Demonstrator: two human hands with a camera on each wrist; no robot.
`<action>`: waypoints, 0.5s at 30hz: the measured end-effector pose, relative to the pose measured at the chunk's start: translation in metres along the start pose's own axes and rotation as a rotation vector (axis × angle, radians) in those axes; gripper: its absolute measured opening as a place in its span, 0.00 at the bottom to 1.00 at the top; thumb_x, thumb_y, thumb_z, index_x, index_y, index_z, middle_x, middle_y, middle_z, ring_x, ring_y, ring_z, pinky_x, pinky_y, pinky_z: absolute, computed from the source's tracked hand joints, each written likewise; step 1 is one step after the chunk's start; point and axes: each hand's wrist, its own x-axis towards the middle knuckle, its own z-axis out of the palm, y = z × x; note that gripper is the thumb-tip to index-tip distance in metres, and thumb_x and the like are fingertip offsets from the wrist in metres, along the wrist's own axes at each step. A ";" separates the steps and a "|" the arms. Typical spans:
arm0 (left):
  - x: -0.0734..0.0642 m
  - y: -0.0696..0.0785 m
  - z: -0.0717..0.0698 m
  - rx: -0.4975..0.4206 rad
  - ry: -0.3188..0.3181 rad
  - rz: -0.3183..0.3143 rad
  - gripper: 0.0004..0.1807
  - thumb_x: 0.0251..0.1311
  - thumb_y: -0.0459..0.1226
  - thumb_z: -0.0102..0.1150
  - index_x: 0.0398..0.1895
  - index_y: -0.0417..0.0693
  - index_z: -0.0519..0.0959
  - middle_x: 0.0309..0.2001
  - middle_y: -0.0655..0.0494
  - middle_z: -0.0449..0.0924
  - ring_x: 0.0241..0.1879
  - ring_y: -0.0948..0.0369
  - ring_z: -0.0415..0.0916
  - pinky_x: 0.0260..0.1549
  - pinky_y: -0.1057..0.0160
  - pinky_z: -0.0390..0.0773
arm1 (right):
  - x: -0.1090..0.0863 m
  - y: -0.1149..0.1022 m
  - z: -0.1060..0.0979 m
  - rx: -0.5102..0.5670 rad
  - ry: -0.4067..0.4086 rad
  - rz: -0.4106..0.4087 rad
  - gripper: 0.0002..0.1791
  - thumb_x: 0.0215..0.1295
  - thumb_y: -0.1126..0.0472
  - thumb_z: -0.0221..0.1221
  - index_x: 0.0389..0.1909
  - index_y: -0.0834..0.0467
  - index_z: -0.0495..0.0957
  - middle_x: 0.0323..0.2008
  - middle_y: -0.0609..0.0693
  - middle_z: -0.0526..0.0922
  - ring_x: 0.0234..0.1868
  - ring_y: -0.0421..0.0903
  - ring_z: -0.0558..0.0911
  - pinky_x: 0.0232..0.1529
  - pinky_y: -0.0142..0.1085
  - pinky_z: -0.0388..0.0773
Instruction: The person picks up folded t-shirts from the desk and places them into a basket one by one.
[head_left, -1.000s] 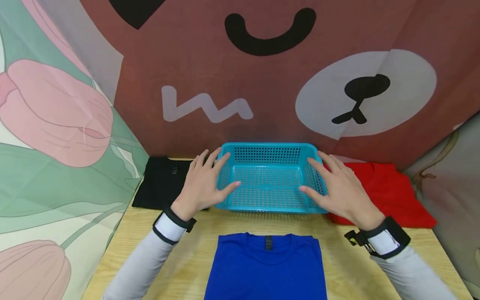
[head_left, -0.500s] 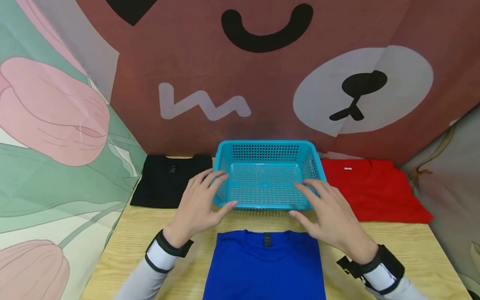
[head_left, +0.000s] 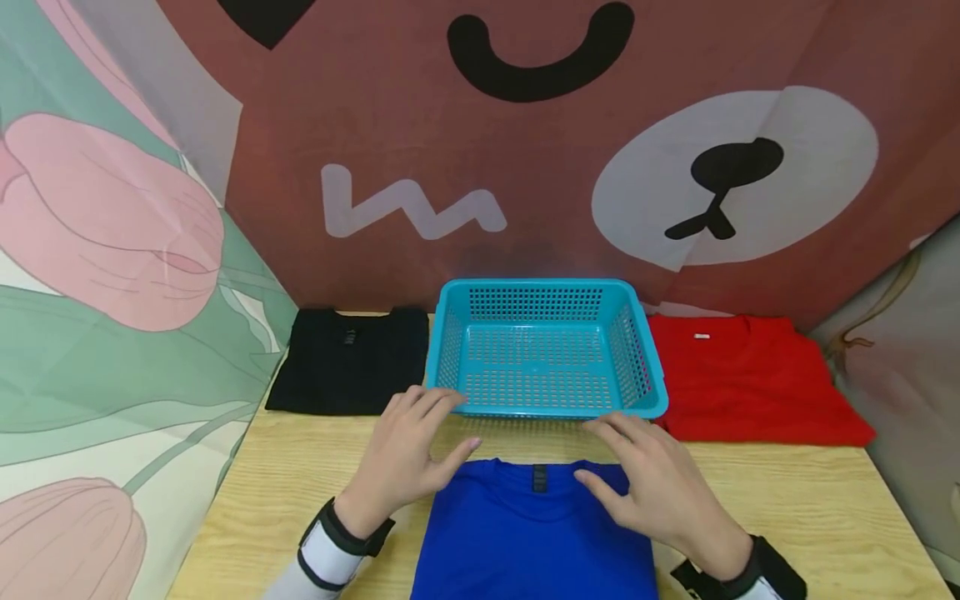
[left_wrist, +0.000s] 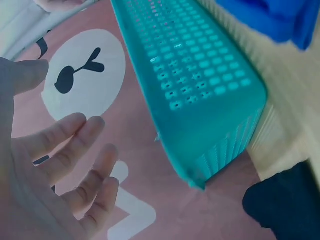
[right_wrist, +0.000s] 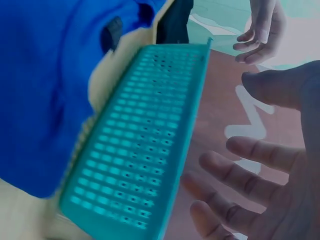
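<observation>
A blue folded T-shirt (head_left: 536, 542) lies at the front of the table, its collar and dark label facing the back. Behind it stands a turquoise perforated basket (head_left: 547, 413) with nothing inside. My left hand (head_left: 408, 454) is over the table between the shirt's left shoulder and the basket's front left corner, fingers spread and relaxed. My right hand (head_left: 660, 483) hovers over the shirt's right shoulder, thumb apart from the fingers. Both palms face inward and hold nothing, as the left wrist view of the left fingers (left_wrist: 82, 170) and the right wrist view of the right fingers (right_wrist: 240, 185) show.
A black folded T-shirt (head_left: 352, 367) lies left of the basket, and a red folded garment (head_left: 757, 383) lies to its right. A brown cloth with a printed bear face (head_left: 525, 167) hangs right behind the wooden table (head_left: 787, 500). Another printed cloth (head_left: 112, 375) hangs on the left.
Both hands have drawn back from the basket's sides toward the blue T-shirt, fingers still spread and relaxed. The basket and the garments stay in place.
</observation>
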 end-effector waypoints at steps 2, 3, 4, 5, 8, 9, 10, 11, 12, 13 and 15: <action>-0.004 0.003 0.004 -0.012 0.001 0.008 0.27 0.62 0.60 0.58 0.58 0.57 0.77 0.54 0.63 0.81 0.49 0.61 0.75 0.41 0.60 0.73 | -0.004 0.001 0.005 0.001 -0.019 0.014 0.33 0.51 0.37 0.69 0.57 0.46 0.78 0.53 0.42 0.80 0.52 0.44 0.80 0.48 0.47 0.83; -0.006 0.004 0.005 -0.017 0.004 0.012 0.27 0.61 0.60 0.58 0.57 0.57 0.78 0.54 0.63 0.81 0.49 0.61 0.75 0.41 0.60 0.73 | -0.005 0.001 0.007 0.004 -0.026 0.020 0.33 0.51 0.36 0.69 0.57 0.46 0.78 0.53 0.42 0.80 0.51 0.44 0.80 0.48 0.47 0.83; -0.007 0.004 0.007 -0.021 0.006 0.013 0.27 0.61 0.60 0.58 0.57 0.57 0.78 0.53 0.63 0.81 0.48 0.61 0.76 0.41 0.60 0.73 | -0.007 0.002 0.010 0.008 -0.033 0.027 0.33 0.51 0.36 0.69 0.57 0.47 0.78 0.53 0.43 0.80 0.51 0.44 0.81 0.48 0.47 0.83; -0.009 0.005 0.008 -0.027 0.004 0.011 0.27 0.60 0.60 0.59 0.57 0.57 0.78 0.53 0.64 0.81 0.49 0.61 0.76 0.41 0.60 0.73 | -0.008 0.003 0.012 0.013 -0.040 0.034 0.33 0.52 0.36 0.69 0.57 0.47 0.78 0.53 0.43 0.80 0.52 0.45 0.81 0.48 0.47 0.83; -0.014 0.006 0.012 -0.036 -0.006 0.000 0.26 0.59 0.61 0.60 0.54 0.59 0.79 0.50 0.64 0.83 0.48 0.62 0.78 0.40 0.60 0.74 | -0.012 0.007 0.020 0.039 -0.073 0.061 0.34 0.52 0.35 0.68 0.58 0.46 0.78 0.55 0.45 0.81 0.52 0.47 0.82 0.47 0.48 0.83; -0.015 0.006 0.014 -0.040 -0.012 -0.003 0.26 0.59 0.61 0.60 0.53 0.59 0.79 0.49 0.65 0.83 0.48 0.62 0.79 0.40 0.60 0.75 | -0.012 0.009 0.022 0.050 -0.089 0.070 0.35 0.52 0.35 0.68 0.59 0.47 0.78 0.55 0.46 0.81 0.52 0.47 0.82 0.47 0.49 0.83; -0.017 0.006 0.016 -0.047 -0.023 -0.007 0.25 0.58 0.61 0.61 0.52 0.60 0.79 0.49 0.65 0.83 0.49 0.63 0.79 0.41 0.60 0.76 | -0.013 0.011 0.025 0.059 -0.106 0.081 0.36 0.52 0.35 0.69 0.60 0.47 0.77 0.56 0.47 0.81 0.52 0.48 0.82 0.47 0.50 0.83; -0.018 0.006 0.018 -0.053 -0.031 -0.010 0.24 0.58 0.61 0.61 0.52 0.60 0.79 0.49 0.65 0.84 0.49 0.64 0.80 0.42 0.60 0.77 | -0.015 0.013 0.027 0.060 -0.121 0.093 0.36 0.51 0.35 0.69 0.60 0.47 0.77 0.56 0.47 0.81 0.53 0.48 0.82 0.47 0.51 0.83; -0.020 0.006 0.020 -0.061 -0.035 -0.008 0.24 0.58 0.61 0.62 0.51 0.60 0.80 0.48 0.66 0.84 0.50 0.64 0.80 0.43 0.59 0.78 | -0.016 0.016 0.030 0.065 -0.140 0.106 0.37 0.51 0.35 0.69 0.61 0.47 0.76 0.56 0.48 0.81 0.53 0.49 0.82 0.48 0.52 0.82; -0.021 0.006 0.023 -0.066 -0.043 -0.010 0.23 0.57 0.61 0.62 0.51 0.61 0.80 0.48 0.66 0.84 0.50 0.65 0.80 0.43 0.60 0.79 | -0.017 0.018 0.032 0.068 -0.158 0.118 0.39 0.51 0.35 0.69 0.62 0.48 0.76 0.57 0.48 0.80 0.54 0.49 0.81 0.49 0.53 0.82; -0.024 0.007 0.027 -0.075 -0.059 -0.013 0.22 0.56 0.60 0.63 0.49 0.62 0.80 0.48 0.68 0.84 0.50 0.66 0.80 0.44 0.60 0.81 | -0.019 0.021 0.037 0.074 -0.194 0.141 0.41 0.50 0.34 0.69 0.64 0.48 0.74 0.58 0.48 0.79 0.56 0.51 0.80 0.51 0.56 0.80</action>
